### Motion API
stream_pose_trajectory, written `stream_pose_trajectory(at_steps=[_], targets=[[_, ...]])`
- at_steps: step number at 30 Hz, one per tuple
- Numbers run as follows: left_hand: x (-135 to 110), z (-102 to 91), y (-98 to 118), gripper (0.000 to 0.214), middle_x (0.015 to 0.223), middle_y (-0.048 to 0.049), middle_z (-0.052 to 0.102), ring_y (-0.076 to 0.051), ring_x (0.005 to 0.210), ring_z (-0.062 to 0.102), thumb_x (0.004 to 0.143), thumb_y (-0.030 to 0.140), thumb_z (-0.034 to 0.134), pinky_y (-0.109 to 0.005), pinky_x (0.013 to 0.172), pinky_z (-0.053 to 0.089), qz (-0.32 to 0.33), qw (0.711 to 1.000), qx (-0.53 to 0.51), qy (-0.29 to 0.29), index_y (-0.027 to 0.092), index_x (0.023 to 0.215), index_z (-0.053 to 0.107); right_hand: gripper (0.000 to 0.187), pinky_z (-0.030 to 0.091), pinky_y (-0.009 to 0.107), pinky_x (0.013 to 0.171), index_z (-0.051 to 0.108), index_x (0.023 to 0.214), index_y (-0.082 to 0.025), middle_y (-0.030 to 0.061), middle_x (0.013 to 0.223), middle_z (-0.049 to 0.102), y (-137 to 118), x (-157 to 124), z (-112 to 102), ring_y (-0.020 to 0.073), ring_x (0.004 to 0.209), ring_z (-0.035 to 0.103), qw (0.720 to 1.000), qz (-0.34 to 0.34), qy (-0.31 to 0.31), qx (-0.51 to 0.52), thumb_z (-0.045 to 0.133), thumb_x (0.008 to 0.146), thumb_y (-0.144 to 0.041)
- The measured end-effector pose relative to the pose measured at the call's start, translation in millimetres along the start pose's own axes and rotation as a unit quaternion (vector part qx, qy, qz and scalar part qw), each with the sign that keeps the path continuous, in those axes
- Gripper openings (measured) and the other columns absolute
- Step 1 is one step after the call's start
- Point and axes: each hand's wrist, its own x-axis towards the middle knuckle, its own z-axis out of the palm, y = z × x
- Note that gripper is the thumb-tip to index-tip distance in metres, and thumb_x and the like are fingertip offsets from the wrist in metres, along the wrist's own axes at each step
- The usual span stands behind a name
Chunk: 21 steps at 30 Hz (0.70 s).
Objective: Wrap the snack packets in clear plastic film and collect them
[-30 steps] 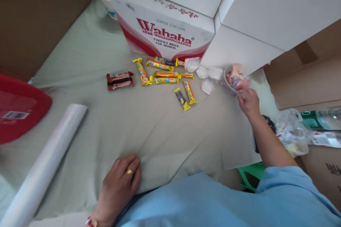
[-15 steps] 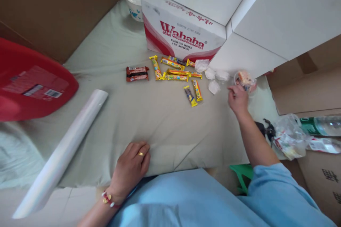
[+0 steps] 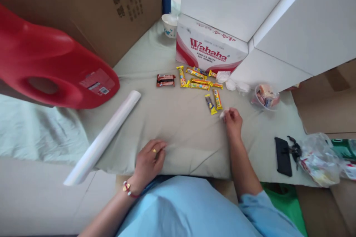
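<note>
My right hand (image 3: 233, 120) pinches a small white wrapped packet (image 3: 222, 114) just above the cloth, beside two wrapped snack sticks, one with a yellow wrapper (image 3: 217, 99) and one dark and yellow (image 3: 210, 104). Three more white packets, one of them in the middle (image 3: 230, 84), lie behind it near the cabinet. My left hand (image 3: 150, 158) rests palm down at the cloth's front edge, fingers loosely extended and holding nothing. Several yellow-wrapped sticks (image 3: 198, 86) lie grouped before the Wahaba-style printed water carton (image 3: 208, 50), with brown-red wrapped snacks (image 3: 165, 80) to their left.
A clear round tub (image 3: 265, 98) of wrapped snacks stands at right. Beyond it are a black phone (image 3: 283, 156) and a plastic bag (image 3: 319, 159). At left lie a white film roll (image 3: 105, 135) and a large red jug (image 3: 61, 59). A paper cup (image 3: 169, 26) stands behind.
My right hand has moved from beside the tub toward me and left, taking hold of the nearest white packet. My left hand stays at the front edge. The camera view has shifted.
</note>
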Motion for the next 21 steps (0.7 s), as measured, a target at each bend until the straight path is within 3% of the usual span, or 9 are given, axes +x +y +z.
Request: stream_pose_trajectory(at_steps=[2,4,7,9,12,14,17,19,21], targets=[[4,0.2,7,0.02,0.096,-0.0062,0.074,-0.016,0.087,0.07,0.102,0.022,0.053,-0.029,0.079,0.056,-0.059,0.997,-0.056,-0.001,0.019,0.101,0.073,0.032,0.049,0.03,0.072,0.069,0.106,-0.024,-0.0007,0.082,0.068,0,-61,2,0.017,0.072,0.059,0.994,0.018,-0.01,0.104,0.07,0.091,-0.052],[12,5.8,18,0.022,0.092,-0.0046,0.072,-0.015,0.083,0.068,0.103,0.031,0.055,-0.027,0.074,0.054,-0.111,0.985,-0.129,-0.026,0.02,0.101,0.073,0.023,0.051,0.032,0.075,0.073,0.107,-0.027,0.0003,0.088,0.07,-9,-112,5,0.018,0.077,0.062,0.99,0.012,-0.029,0.134,0.072,0.093,-0.046],[29,26.0,40,0.032,0.09,-0.0043,0.07,-0.013,0.073,0.066,0.102,0.049,0.058,-0.024,0.063,0.05,-0.198,0.927,-0.285,-0.146,0.02,0.105,0.071,0.011,0.053,0.037,0.081,0.079,0.102,-0.034,0.0025,0.095,0.072,-29,-153,8,0.0221,0.087,0.066,0.991,-0.047,-0.061,0.11,0.071,0.095,-0.038],[41,42.8,52,0.041,0.091,-0.0045,0.07,-0.016,0.073,0.067,0.095,0.059,0.065,-0.024,0.057,0.048,-0.241,0.88,-0.354,-0.207,0.02,0.107,0.067,0.01,0.055,0.041,0.084,0.08,0.099,-0.037,0.0036,0.098,0.072,-40,-158,7,0.025,0.093,0.067,0.989,-0.094,-0.079,0.083,0.072,0.094,-0.034],[54,62.5,59,0.041,0.078,-0.0007,0.066,-0.015,0.068,0.061,0.091,0.06,0.069,-0.025,0.058,0.046,-0.246,0.854,-0.399,-0.225,0.019,0.094,0.065,0.011,0.056,0.045,0.087,0.081,0.096,-0.039,0.0047,0.099,0.072,-49,-153,4,0.0268,0.095,0.068,0.983,-0.134,-0.11,0.066,0.073,0.092,-0.033],[56,69.0,57,0.036,0.07,0.0017,0.061,-0.013,0.064,0.056,0.091,0.054,0.069,-0.026,0.062,0.045,-0.245,0.861,-0.403,-0.191,0.019,0.085,0.063,0.009,0.056,0.045,0.09,0.081,0.097,-0.037,0.0052,0.102,0.072,-49,-149,3,0.0267,0.098,0.068,0.98,-0.119,-0.137,0.078,0.073,0.093,-0.037],[50,69.6,51,0.029,0.07,0.0011,0.063,-0.013,0.065,0.055,0.091,0.046,0.069,-0.026,0.064,0.043,-0.247,0.89,-0.361,-0.133,0.019,0.083,0.065,0.021,0.055,0.039,0.085,0.077,0.103,-0.033,0.0046,0.104,0.072,-45,-149,5,0.0232,0.092,0.067,0.976,-0.007,-0.162,0.149,0.066,0.098,-0.049],[44,66.2,49,0.025,0.072,0.0,0.066,-0.014,0.067,0.056,0.089,0.042,0.07,-0.027,0.065,0.042,-0.226,0.91,-0.324,-0.128,0.019,0.082,0.068,0.031,0.054,0.035,0.078,0.075,0.106,-0.03,0.0032,0.097,0.071,-44,-152,10,0.0203,0.083,0.064,0.965,0.065,-0.171,0.187,0.063,0.099,-0.058],[40,61.9,48,0.023,0.072,-0.0002,0.067,-0.014,0.068,0.057,0.088,0.041,0.072,-0.027,0.066,0.042,-0.198,0.922,-0.302,-0.14,0.02,0.08,0.069,0.036,0.052,0.032,0.074,0.074,0.102,-0.028,0.0012,0.088,0.069,-46,-154,18,0.0184,0.078,0.061,0.959,0.092,-0.187,0.194,0.069,0.094,-0.062]])
